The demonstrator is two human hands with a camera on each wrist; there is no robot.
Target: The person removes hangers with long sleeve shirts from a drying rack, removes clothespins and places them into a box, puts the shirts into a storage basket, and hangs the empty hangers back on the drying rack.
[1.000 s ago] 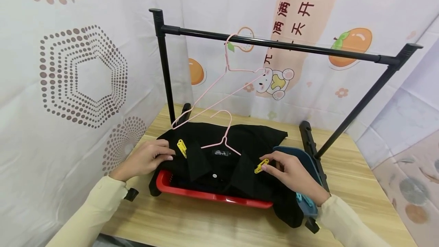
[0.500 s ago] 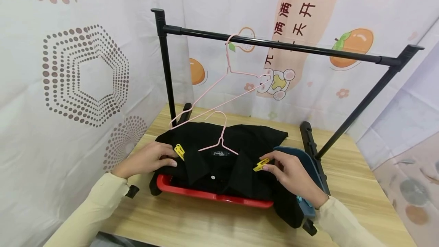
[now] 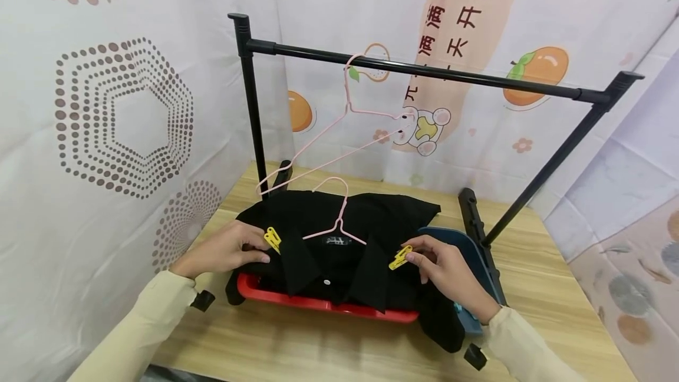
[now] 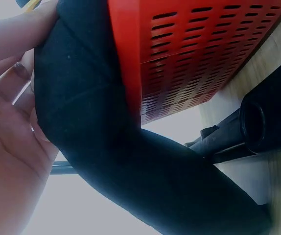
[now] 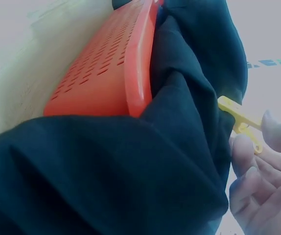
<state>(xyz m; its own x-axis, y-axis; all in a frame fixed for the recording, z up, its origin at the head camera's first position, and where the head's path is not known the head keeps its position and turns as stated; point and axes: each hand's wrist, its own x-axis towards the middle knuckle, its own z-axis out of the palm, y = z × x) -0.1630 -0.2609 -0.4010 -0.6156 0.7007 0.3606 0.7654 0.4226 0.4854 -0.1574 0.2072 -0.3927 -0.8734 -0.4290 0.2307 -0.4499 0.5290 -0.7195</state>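
A black collared shirt (image 3: 345, 276) with a white button lies over a red basket (image 3: 297, 299). A pink hanger (image 3: 339, 226) sits inside its neck, hook upward. My right hand (image 3: 451, 270) pinches a yellow clothespin (image 3: 400, 257) between thumb and forefinger at the shirt's right shoulder. Another yellow clothespin (image 3: 273, 239) sits at the left shoulder, close to my left fingertips. There my left hand (image 3: 228, 247) grips the black cloth; the left wrist view shows a black sleeve (image 4: 81, 88) against the fingers, whose tips are partly hidden.
A black rack (image 3: 424, 69) stands over the basket. From its bar a second pink hanger (image 3: 318, 134) hangs tilted. To the right, a blue tray (image 3: 461, 246) holds small light-blue pieces, partly under the shirt. Patterned curtains enclose the wooden table (image 3: 297, 346).
The hanger in the shirt's neck and the left clothespin have shifted slightly left and down. My right hand keeps its pinch on the clothespin with a slightly changed tilt.
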